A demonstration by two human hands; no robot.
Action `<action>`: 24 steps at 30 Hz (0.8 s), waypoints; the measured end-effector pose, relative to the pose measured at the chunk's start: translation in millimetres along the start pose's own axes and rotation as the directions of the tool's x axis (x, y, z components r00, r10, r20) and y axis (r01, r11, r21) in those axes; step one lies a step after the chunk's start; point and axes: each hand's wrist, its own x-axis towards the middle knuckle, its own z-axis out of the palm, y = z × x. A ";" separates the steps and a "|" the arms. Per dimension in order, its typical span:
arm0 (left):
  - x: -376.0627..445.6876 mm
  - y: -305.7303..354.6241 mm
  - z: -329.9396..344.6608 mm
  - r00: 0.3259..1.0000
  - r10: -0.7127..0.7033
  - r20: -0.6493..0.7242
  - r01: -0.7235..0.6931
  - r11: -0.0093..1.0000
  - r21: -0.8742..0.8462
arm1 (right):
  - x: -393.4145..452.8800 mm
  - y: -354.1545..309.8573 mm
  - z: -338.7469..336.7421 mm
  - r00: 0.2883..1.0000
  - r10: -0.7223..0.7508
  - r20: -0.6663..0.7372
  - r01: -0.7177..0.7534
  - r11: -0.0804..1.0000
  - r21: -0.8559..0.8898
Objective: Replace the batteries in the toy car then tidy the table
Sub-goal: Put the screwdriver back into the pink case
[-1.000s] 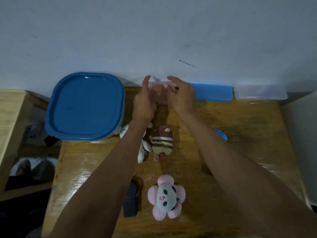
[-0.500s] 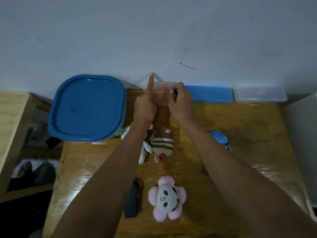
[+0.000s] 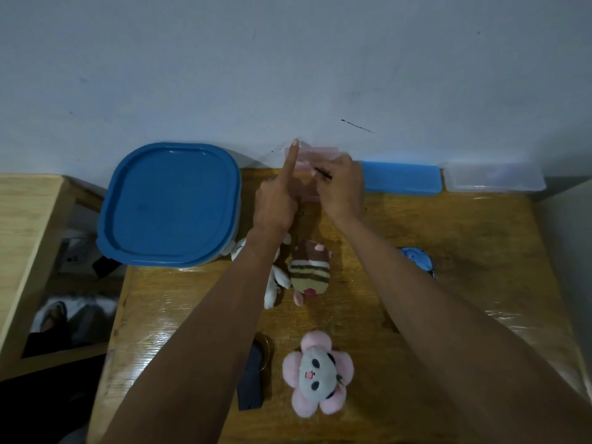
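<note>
A small translucent pink box (image 3: 315, 152) stands at the table's back edge against the wall. My left hand (image 3: 277, 203) touches its left end, index finger stretched up along it and the other fingers curled. My right hand (image 3: 342, 187) is closed over the box's right end, with a thin dark sliver (image 3: 323, 174) showing at its fingers. The blue toy car (image 3: 416, 259) lies on the table to the right, partly hidden behind my right forearm.
A big blue-lidded tub (image 3: 171, 203) fills the back left corner. A blue box (image 3: 400, 179) and a clear box (image 3: 493, 177) line the wall. Three plush toys lie mid-table: white (image 3: 275, 283), striped (image 3: 309, 270), pink (image 3: 317, 373). A dark pouch (image 3: 251, 379) lies beside them.
My left index finger has straightened up along the pink box's left end. My right hand has shifted over the box's right end. Both hands stay at the box by the wall.
</note>
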 end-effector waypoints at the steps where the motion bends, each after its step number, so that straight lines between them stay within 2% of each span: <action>1: 1.0 -0.6 -0.6 1.000 -0.004 0.004 0.004 1.000 -0.003 | -1.6 1.1 5.0 0.999 0.041 0.017 -0.041 0.999 -0.035; 3: 4.2 -2.2 -2.1 1.000 -0.016 0.024 0.016 1.000 -0.016 | -3.7 3.9 15.3 0.995 0.089 0.042 -0.085 0.992 -0.095; 7: 7.8 -1.4 -4.2 0.999 -0.028 0.040 0.029 0.999 -0.032 | -6.9 4.9 22.1 0.997 0.055 0.052 -0.047 0.989 -0.139; 14: 8.4 0.7 -6.5 0.999 -0.026 0.046 0.027 0.999 -0.041 | -8.1 -0.7 -4.3 0.979 -0.030 -0.204 0.040 0.998 0.048; 18: 8.6 -1.1 -4.2 0.999 -0.016 0.047 0.019 0.998 -0.065 | 0.2 3.8 -13.2 0.987 -0.032 -0.159 0.033 0.999 0.006; 24: 0.8 -9.3 -5.2 0.999 -0.015 0.035 0.021 0.981 -0.191 | -10.8 3.5 -16.0 0.995 -0.012 -0.102 0.022 0.995 0.095</action>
